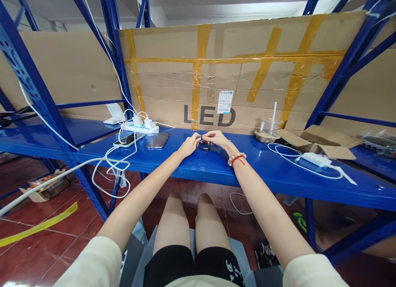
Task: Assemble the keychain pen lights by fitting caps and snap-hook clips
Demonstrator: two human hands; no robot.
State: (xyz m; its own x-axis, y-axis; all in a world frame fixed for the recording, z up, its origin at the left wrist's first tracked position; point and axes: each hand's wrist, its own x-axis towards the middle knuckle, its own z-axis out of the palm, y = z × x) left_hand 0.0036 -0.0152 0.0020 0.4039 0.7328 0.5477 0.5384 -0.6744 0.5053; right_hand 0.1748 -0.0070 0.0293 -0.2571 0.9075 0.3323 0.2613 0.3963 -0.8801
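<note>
My left hand (189, 145) and my right hand (218, 138) meet above the blue shelf top (260, 165). Pinched between the fingertips of both is a small dark item (201, 141) with a bit of red; it is too small and too covered to name. Just below it lies another little black piece (205, 148), close to my right fingers. A beaded bracelet and a red string (236, 158) circle my right wrist. To the left of my left hand rests a dark flat, blurred-out object (157, 141).
A white power strip (140, 128), a phone (129, 140) and looped white cables sit at the left. A clear cup with a straw (269, 126), cardboard pieces (321, 137) and a white adapter (316, 159) with cable lie at the right. A large carton (173, 84) stands behind.
</note>
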